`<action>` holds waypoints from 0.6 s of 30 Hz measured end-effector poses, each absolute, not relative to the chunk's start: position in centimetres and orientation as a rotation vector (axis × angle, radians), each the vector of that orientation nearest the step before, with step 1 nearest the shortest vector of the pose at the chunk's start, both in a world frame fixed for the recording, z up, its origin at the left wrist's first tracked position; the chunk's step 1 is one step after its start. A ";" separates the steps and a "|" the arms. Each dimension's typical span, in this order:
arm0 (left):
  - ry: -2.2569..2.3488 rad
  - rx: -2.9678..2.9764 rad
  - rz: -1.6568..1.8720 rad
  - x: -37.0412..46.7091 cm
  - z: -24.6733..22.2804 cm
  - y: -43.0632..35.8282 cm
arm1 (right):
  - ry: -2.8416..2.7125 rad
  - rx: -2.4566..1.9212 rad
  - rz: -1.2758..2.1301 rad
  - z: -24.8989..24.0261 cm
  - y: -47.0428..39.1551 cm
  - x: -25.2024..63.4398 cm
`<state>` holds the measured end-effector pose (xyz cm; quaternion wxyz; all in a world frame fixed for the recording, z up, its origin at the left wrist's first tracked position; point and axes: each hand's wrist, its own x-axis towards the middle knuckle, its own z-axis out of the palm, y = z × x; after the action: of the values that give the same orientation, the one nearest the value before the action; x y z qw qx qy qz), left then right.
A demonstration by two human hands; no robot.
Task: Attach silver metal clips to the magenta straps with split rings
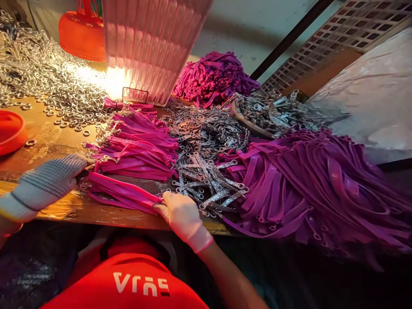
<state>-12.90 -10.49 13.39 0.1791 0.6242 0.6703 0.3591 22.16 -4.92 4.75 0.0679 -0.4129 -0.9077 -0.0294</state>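
My left hand [51,182], in a dotted glove, has its fingers pressed together at the ringed left ends of the pink straps [141,148]; what it holds, if anything, is too small to tell. My right hand [183,214], in a white glove, pinches the right end of a pink strap [125,191] lying in the front bundle at the table edge. Just right of it lie flat silver metal links [209,184], with darker chains [206,128] behind them.
Metal rings [64,98] spread over the back left, near an orange bowl [11,132] and an orange lamp [82,36]. A ribbed clear panel [148,47] stands at the back. Purple straps [299,184] hang over the right edge; another purple pile [219,77] sits behind.
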 end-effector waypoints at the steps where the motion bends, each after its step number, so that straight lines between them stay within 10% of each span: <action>1: 1.898 1.683 1.047 -12.6 12.8 -11.0 | -2.708 -1.206 -0.076 4.8 -4.2 22.4; 10: 0.934 0.265 0.983 -3.0 7.6 -10.5 | -2.410 -0.897 0.129 0.6 5.9 23.3; 18: 1.019 0.424 0.986 -0.7 7.8 -11.5 | -2.234 -0.837 0.249 0.9 5.5 23.6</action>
<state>-0.69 -11.55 7.84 0.7384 0.1933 0.4644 0.4491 23.58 5.52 0.90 0.3633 -0.3250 -0.8678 0.0967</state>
